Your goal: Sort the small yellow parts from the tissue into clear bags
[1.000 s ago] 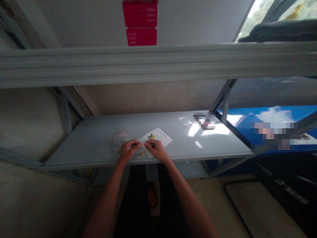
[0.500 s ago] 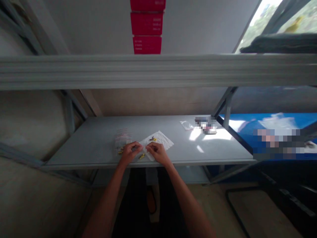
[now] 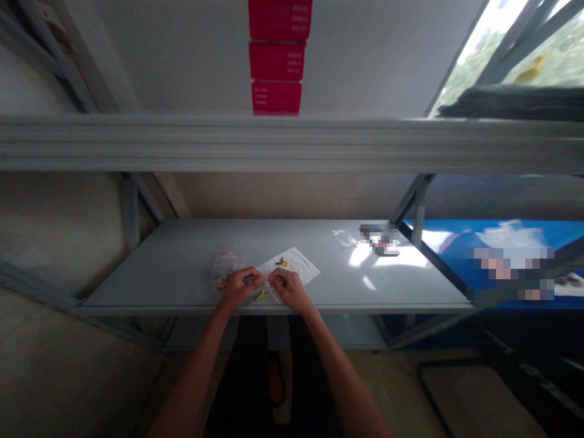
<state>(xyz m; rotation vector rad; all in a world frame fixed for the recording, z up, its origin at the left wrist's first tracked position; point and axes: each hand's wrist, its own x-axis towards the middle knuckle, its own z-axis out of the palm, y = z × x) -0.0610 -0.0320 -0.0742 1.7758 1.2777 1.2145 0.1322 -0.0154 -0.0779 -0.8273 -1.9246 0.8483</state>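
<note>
My left hand and my right hand are close together near the shelf's front edge, fingers pinched. Between them they grip the top of a small clear plastic bag; its outline is faint. Small yellow pieces show low between the hands, seemingly inside the bag. Behind my right hand lies a white crumpled sheet, bearing a few small yellow and dark pieces. Beside my left hand are clear zip bags with red stripes, with more yellow pieces at their near end.
The grey shelf lies under a thick grey beam. Red boxes stand on the upper level. Another clear bag and a blurred-out item lie right. Beyond a metal post, a blue table holds plastic bags.
The view has tilted slightly upward, so everything sits a little lower. My fingertips have drawn slightly closer together over the bag. The loose pieces lie as before.
</note>
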